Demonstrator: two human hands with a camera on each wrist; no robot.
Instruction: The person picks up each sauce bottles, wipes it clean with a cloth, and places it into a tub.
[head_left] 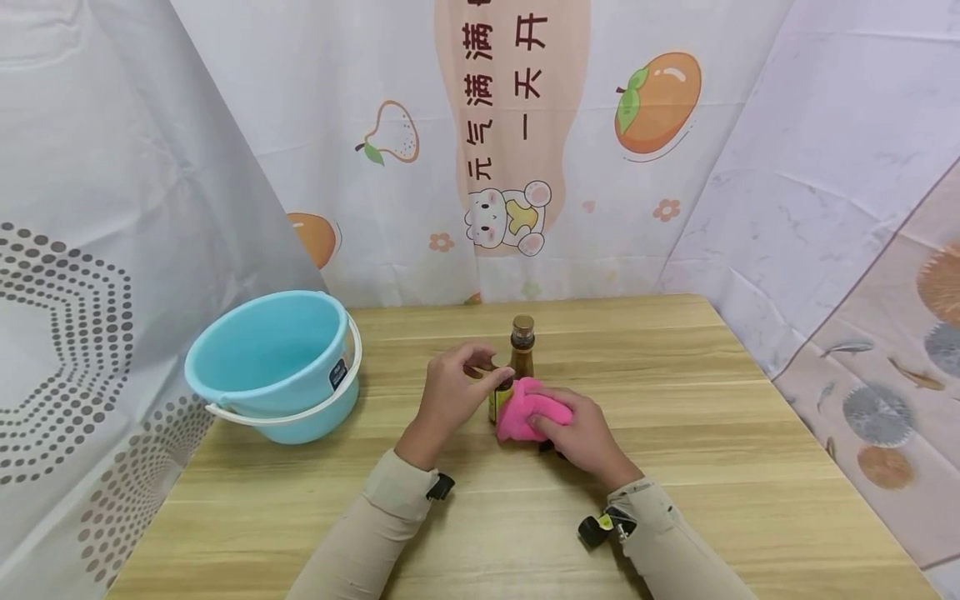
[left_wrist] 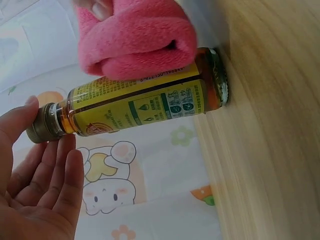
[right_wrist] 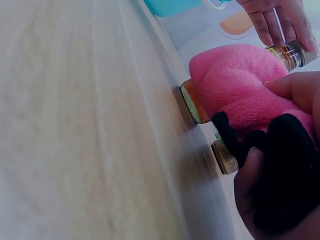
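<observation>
My left hand (head_left: pixel 456 382) pinches the cap (left_wrist: pixel 44 123) of a yellow-labelled glass bottle (left_wrist: pixel 145 106) between thumb and fingers. The bottle holds amber liquid, and its base looks to be at or just above the tabletop. My right hand (head_left: pixel 581 429) grips a fluffy pink cloth (head_left: pixel 525 410) against the bottle's side, covering part of the label. A soft-looking black piece (right_wrist: pixel 285 170) is also in the right hand; its kind is unclear. Just behind stands a second brown bottle (head_left: pixel 522 354), its lower part hidden by the cloth.
A light blue bucket (head_left: pixel 315 417) with a white handle stands at the left of the wooden table (head_left: pixel 712 467). Printed curtains (head_left: pixel 375 208) hang behind the table and at both sides. Each wrist wears a small black camera.
</observation>
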